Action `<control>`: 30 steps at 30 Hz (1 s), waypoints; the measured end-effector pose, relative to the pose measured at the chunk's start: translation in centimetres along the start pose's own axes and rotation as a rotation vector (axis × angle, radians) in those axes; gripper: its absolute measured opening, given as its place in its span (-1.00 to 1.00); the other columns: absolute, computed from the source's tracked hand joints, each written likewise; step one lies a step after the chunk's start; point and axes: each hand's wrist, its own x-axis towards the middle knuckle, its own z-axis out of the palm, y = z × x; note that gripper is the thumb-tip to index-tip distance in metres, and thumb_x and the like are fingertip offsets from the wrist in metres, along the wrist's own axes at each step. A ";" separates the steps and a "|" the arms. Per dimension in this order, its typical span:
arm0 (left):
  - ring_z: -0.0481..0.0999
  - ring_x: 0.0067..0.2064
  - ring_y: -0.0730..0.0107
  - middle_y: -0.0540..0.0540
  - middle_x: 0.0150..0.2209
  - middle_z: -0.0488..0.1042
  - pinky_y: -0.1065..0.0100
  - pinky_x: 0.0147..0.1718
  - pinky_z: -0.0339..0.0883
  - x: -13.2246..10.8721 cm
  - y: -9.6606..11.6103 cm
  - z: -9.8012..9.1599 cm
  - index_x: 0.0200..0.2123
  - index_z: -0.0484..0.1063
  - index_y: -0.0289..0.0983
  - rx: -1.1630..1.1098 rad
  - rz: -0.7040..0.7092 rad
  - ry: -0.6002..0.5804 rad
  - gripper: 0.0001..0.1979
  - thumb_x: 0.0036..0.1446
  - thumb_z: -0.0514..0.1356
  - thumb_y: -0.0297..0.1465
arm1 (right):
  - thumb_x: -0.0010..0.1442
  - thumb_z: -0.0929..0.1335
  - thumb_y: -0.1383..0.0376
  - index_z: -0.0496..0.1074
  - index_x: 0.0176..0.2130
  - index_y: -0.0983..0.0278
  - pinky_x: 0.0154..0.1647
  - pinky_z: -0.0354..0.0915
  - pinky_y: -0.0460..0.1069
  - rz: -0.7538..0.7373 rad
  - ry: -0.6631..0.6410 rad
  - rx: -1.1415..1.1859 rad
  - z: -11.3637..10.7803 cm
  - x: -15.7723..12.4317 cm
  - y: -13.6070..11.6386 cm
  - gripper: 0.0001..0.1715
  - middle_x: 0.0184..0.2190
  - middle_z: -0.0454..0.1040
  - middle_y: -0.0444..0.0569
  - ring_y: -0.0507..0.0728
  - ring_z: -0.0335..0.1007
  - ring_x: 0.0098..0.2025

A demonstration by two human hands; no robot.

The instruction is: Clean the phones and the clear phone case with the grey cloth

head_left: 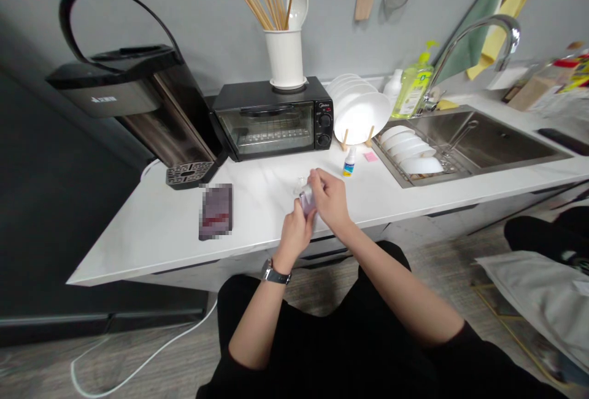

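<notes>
Over the front of the white counter, my left hand [295, 232] is closed around a small pale lilac object [308, 199] with a shiny surface; its exact kind is unclear. My right hand [330, 196] is closed at the object's upper end, fingers bent and pressed together, and whatever they pinch is hidden. Just behind my hands lies a small clear item [300, 184], partly covered. A little white spray bottle [350, 162] with a blue and yellow label stands upright to the right. Near it is a pink square piece [370, 157] lying flat.
A blurred-out dark flat item [216, 211] lies at left on the counter [151, 233]. Behind stand a water dispenser [151, 104], a toaster oven [271, 123] and racked plates [363, 113]. The sink [488, 147], with bowls [409, 148], is at right.
</notes>
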 end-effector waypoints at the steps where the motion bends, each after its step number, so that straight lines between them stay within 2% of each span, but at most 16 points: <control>1: 0.64 -0.31 -0.04 -0.36 -0.25 0.61 0.19 -0.37 0.40 0.1 -0.2 0.1 0.18 0.23 -0.43 0.016 0.005 -0.016 -0.58 0.41 -0.01 -0.26 | 0.54 0.13 0.12 0.41 -0.40 0.24 -0.31 0.12 0.00 -0.137 -0.017 -0.119 0.0 -0.1 -0.7 -0.44 -0.44 0.44 -0.07 0.09 0.31 -0.36; 4: 0.64 -0.21 -0.09 -0.37 -0.21 0.62 0.09 -0.25 0.46 0.2 -0.8 0.3 0.11 0.35 -0.42 0.076 0.074 -0.040 -0.63 0.32 0.01 -0.37 | 0.51 0.22 0.22 0.45 -0.38 0.24 -0.22 0.09 0.05 -0.571 -0.139 -0.431 0.0 -0.1 -1.8 -0.56 -0.37 0.48 -0.02 0.14 0.29 -0.25; 5: 0.64 -0.18 -0.10 -0.36 -0.21 0.62 0.07 -0.21 0.47 0.3 -1.0 0.4 0.07 0.39 -0.40 0.092 0.102 -0.043 -0.65 0.30 0.01 -0.40 | 0.50 0.23 0.24 0.46 -0.37 0.24 -0.22 0.07 0.07 -0.666 -0.163 -0.489 0.0 -0.1 -1.8 -0.59 -0.38 0.48 -0.02 0.15 0.28 -0.25; 7: 0.64 -0.18 -0.08 -0.34 -0.23 0.62 0.07 -0.20 0.47 0.3 -1.3 0.5 0.00 0.44 -0.37 0.114 0.137 -0.041 -0.68 0.27 0.02 -0.41 | 0.50 0.23 0.23 0.46 -0.36 0.24 -0.22 0.06 0.07 -0.725 -0.136 -0.533 0.0 -0.1 -1.4 -0.60 -0.40 0.47 -0.03 0.15 0.26 -0.27; 10: 0.63 -0.30 -0.01 -0.32 -0.30 0.61 0.16 -0.32 0.44 0.1 -1.1 0.5 0.04 0.38 -0.40 0.111 0.113 0.009 -0.67 0.32 0.02 -0.37 | 0.53 0.17 0.19 0.41 -0.39 0.24 -0.25 0.07 0.06 -0.563 -0.017 -0.426 0.0 -0.1 -0.1 -0.51 -0.42 0.44 -0.03 0.14 0.26 -0.29; 13: 0.60 -0.40 0.09 -0.24 -0.35 0.59 0.28 -0.44 0.34 -0.1 -0.4 0.4 0.11 0.27 -0.37 0.062 0.058 0.072 -0.66 0.40 0.03 -0.27 | 0.55 0.07 0.12 0.32 -0.43 0.22 -0.33 0.08 0.01 -0.199 0.077 -0.083 0.4 -0.2 1.1 -0.42 -0.50 0.34 -0.10 0.09 0.25 -0.39; 15: 0.59 -0.42 0.13 -0.20 -0.37 0.58 0.33 -0.47 0.28 -0.1 0.0 0.3 0.08 0.25 -0.32 0.033 0.051 0.090 -0.69 0.43 0.02 -0.23 | 0.55 0.05 0.04 0.28 -0.44 0.21 -0.39 0.10 -0.02 0.028 0.104 0.173 0.8 -0.4 1.5 -0.38 -0.55 0.27 -0.16 0.07 0.23 -0.46; 17: 0.58 -0.44 0.16 -0.17 -0.39 0.56 0.35 -0.49 0.25 -0.1 0.2 0.2 0.04 0.24 -0.29 0.024 0.050 0.094 -0.72 0.44 0.02 -0.22 | 0.54 0.05 0.01 0.29 -0.44 0.21 -0.41 0.13 -0.03 0.127 0.115 0.311 1.1 -0.6 1.4 -0.38 -0.56 0.27 -0.18 0.07 0.25 -0.47; 18: 0.57 -0.45 0.17 -0.16 -0.40 0.56 0.36 -0.50 0.23 -0.1 0.2 0.2 0.04 0.24 -0.29 0.029 0.048 0.093 -0.72 0.44 0.01 -0.22 | 0.54 0.06 0.03 0.32 -0.41 0.21 -0.39 0.16 -0.03 0.111 0.113 0.315 1.0 -0.7 1.3 -0.39 -0.54 0.30 -0.16 0.07 0.27 -0.45; 20: 0.55 -0.47 0.18 -0.15 -0.43 0.54 0.35 -0.51 0.23 -0.2 -0.1 0.2 0.05 0.24 -0.31 0.056 0.051 0.089 -0.72 0.43 0.00 -0.25 | 0.55 0.07 0.10 0.39 -0.36 0.23 -0.32 0.20 -0.02 -0.039 0.082 0.197 0.7 -0.7 0.9 -0.44 -0.45 0.39 -0.11 0.09 0.33 -0.37; 22: 0.54 -0.48 0.17 -0.16 -0.44 0.54 0.33 -0.51 0.25 -0.1 -0.5 0.3 0.06 0.26 -0.36 0.104 0.074 0.091 -0.70 0.39 0.00 -0.30 | 0.54 0.12 0.17 0.46 -0.32 0.23 -0.23 0.20 0.01 -0.276 0.018 -0.028 0.1 -0.4 0.6 -0.49 -0.35 0.46 -0.04 0.11 0.35 -0.27; 24: 0.56 -0.46 0.14 -0.20 -0.43 0.55 0.29 -0.49 0.29 0.0 -0.8 0.4 0.04 0.30 -0.39 0.153 0.118 0.103 -0.70 0.35 -0.03 -0.35 | 0.53 0.18 0.19 0.49 -0.34 0.23 -0.21 0.17 0.04 -0.536 -0.056 -0.241 -0.2 0.2 0.4 -0.52 -0.35 0.48 -0.03 0.13 0.33 -0.23; 26: 0.60 -0.38 0.08 -0.28 -0.36 0.58 0.24 -0.43 0.36 0.1 -1.1 0.5 -0.02 0.36 -0.38 0.179 0.181 0.112 -0.70 0.33 -0.06 -0.39 | 0.52 0.22 0.18 0.49 -0.36 0.22 -0.23 0.14 0.05 -0.766 -0.133 -0.354 -0.3 1.1 0.3 -0.55 -0.40 0.48 -0.07 0.14 0.32 -0.24; 28: 0.63 -0.29 0.04 -0.32 -0.30 0.59 0.19 -0.36 0.41 0.1 -1.3 0.6 -0.07 0.40 -0.36 0.178 0.214 0.111 -0.70 0.33 -0.07 -0.39 | 0.52 0.24 0.14 0.50 -0.35 0.21 -0.24 0.12 0.04 -0.890 -0.200 -0.391 -0.3 1.8 0.3 -0.55 -0.41 0.49 -0.09 0.13 0.32 -0.25; 30: 0.62 -0.29 0.03 -0.29 -0.35 0.58 0.19 -0.35 0.42 0.1 -1.3 0.6 -0.13 0.41 -0.33 0.164 0.172 0.110 -0.72 0.35 -0.06 -0.35 | 0.53 0.22 0.10 0.51 -0.33 0.21 -0.26 0.11 0.04 -0.863 -0.243 -0.406 -0.4 2.2 0.4 -0.52 -0.41 0.50 -0.09 0.12 0.34 -0.27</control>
